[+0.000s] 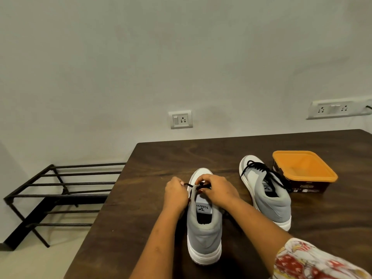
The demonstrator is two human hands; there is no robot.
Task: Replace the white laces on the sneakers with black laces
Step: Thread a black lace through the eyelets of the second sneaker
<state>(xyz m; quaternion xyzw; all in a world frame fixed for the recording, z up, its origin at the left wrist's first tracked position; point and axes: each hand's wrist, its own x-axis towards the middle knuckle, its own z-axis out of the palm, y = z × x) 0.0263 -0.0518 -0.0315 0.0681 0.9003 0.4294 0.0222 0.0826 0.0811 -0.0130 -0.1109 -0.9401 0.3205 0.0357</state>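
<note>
Dark wooden worktop (141,218) bearing two grey-and-white sneakers, heels toward the camera: near sneaker (204,232) at centre, far sneaker (269,200) to its right and further back. The far sneaker is threaded with a second lace (259,168), also black, and stands just beside a brown tub (304,168) with an orange lid. Left hand (176,195) and right hand (218,190) both over the near sneaker's tongue, fingers (201,179) curled, pinching a black lace (189,185); patterned sleeve (314,260) at lower right. Black metal rack (60,194) on the floor to the left; socket (180,119) and socket strip (332,109) on the pale wall behind.
</note>
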